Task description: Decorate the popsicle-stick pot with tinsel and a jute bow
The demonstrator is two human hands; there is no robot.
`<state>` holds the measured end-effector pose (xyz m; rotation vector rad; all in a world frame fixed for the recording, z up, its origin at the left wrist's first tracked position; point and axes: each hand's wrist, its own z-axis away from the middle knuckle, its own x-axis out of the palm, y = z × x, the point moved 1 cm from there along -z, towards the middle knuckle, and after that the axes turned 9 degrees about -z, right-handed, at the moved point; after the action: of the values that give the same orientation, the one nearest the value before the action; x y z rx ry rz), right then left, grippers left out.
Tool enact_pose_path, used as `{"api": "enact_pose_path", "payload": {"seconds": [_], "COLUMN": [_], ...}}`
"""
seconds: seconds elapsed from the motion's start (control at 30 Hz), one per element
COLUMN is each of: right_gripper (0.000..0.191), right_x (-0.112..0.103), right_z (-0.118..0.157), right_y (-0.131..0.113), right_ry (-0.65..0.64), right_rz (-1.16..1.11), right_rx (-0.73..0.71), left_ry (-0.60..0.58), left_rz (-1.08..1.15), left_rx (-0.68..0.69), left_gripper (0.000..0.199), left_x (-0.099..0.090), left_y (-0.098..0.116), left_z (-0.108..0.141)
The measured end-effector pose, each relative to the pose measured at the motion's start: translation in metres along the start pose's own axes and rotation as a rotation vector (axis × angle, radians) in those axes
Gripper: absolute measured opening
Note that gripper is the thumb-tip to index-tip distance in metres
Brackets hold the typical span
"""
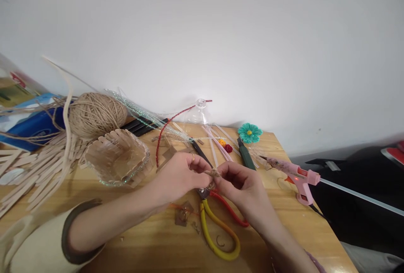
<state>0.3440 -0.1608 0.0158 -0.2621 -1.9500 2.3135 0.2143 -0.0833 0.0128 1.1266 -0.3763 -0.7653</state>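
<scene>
Both hands meet above the middle of the wooden table. My left hand [186, 173] pinches one side of a small knotted piece of brown twine [213, 173]. The fingertips of my right hand [241, 180] close on its other side. Directly beneath them lie scissors [221, 250] with one yellow and one red handle, their blades partly hidden by my hands. To the left stands a round basket of wooden sticks [116, 157] with a glittery trim along its lower edge.
A twine ball [96, 115] and loose wooden sticks [41, 172] lie at left. Behind my hands are a clear bottle [198, 115] and a teal flower [249, 133]. A pink glue gun [298, 176] rests at the right table edge, its orange light lit.
</scene>
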Motion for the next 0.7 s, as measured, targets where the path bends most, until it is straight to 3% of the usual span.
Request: {"api": "enact_pose_path", "payload": {"seconds": [0.13, 0.27, 0.7], "right_gripper": [0.015, 0.016, 0.014], "right_x": [-0.0028, -0.0074, -0.0018], "right_z": [-0.0023, -0.0001, -0.0005], "right_y": [0.0043, 0.0037, 0.0006], "right_ry": [0.011, 0.114, 0.233], "right_rz": [-0.102, -0.138, 0.055], "right_rx": [-0.020, -0.101, -0.142], "left_ry": [0.010, 0.048, 0.033], "left_rz": [0.151, 0.288, 0.294], "left_rx": [0.010, 0.001, -0.021], "left_gripper": [0.011, 0.021, 0.016], "left_x": [0.0005, -0.0001, 0.0015], "left_y": [0.0019, 0.0040, 0.0006], "left_z": [-0.0010, -0.0010, -0.0031]}}
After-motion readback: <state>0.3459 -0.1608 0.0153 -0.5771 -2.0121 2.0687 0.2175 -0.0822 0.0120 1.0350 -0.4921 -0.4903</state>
